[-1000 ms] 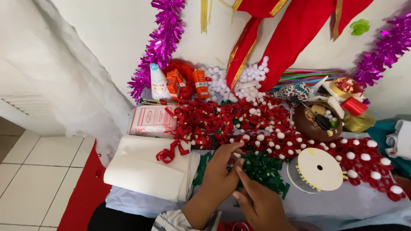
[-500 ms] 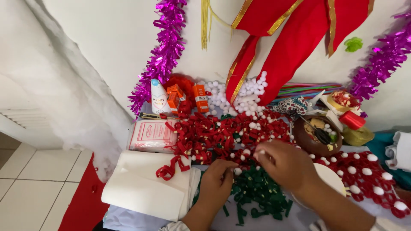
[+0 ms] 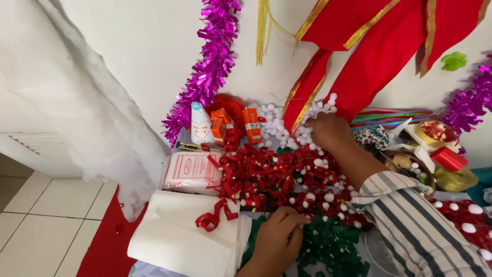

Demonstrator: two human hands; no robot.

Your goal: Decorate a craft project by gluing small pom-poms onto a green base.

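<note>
White fluffy pompom balls (image 3: pixel 287 128) sit heaped at upper centre of the frame, against the wall under the hanging red fabric bow with gold edging (image 3: pixel 359 66). Right hand (image 3: pixel 329 131) reaches across into that heap, back of the hand to the camera, fingers curled down into the balls; whether they pinch one, cannot tell, the tips are hidden. Striped grey-and-white sleeve (image 3: pixel 410 220) runs from lower right of the frame up to it.

Left hand (image 3: pixel 277 241) is low centre, resting on the edge where the pile of small red ribbon bows with white pompoms (image 3: pixel 266 179) meets the scattered dark green ribbon pieces (image 3: pixel 328 246). Its fingers are pressed together and bent, tips down on the pile, probably steadying it while the other arm stretches over.

Left of that: one loose red ribbon curl (image 3: pixel 212 218) lying on a thick roll of white felt-like sheet (image 3: pixel 179 236), and a flat pink-and-white packet (image 3: pixel 190 172) just above it. At the wall, a white squeeze bottle (image 3: pixel 200 125) beside small orange boxes (image 3: pixel 241 125). Magenta tinsel garland (image 3: pixel 207 66) hangs upper centre-left. Right edge: ribbon spools, red and gold (image 3: pixel 443 151), crowded together within reach.
</note>
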